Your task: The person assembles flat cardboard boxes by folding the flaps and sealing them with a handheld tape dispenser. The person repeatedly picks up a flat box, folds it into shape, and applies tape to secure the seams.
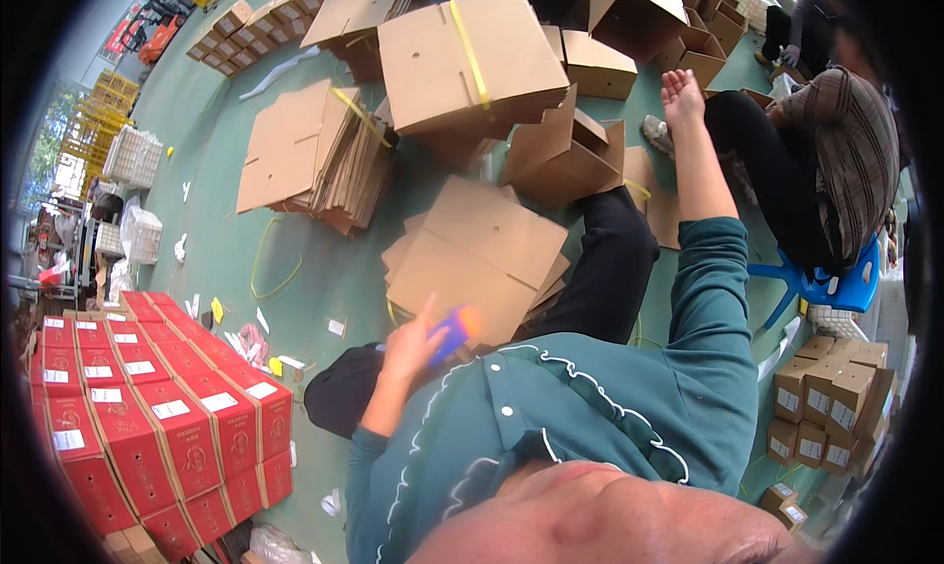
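The left hand [405,346] grips a blurred blue-and-orange handheld tool [450,332] above the loose flat brown cardboard sheets [482,254], while the right hand [681,90], fingers spread and empty, reaches toward a half-folded brown cardboard box [560,151], which could tip or collapse if nudged carelessly.

The green floor [226,239] carries bundles of flattened cardboard [310,156] bound with yellow straps, a loose pile of flat sheets [482,254], and several assembled boxes [600,67]. Stacked red cartons [157,407] stand at the left. Small brown boxes [826,402] stand at the right. Paper scraps [337,326] lie scattered between them.
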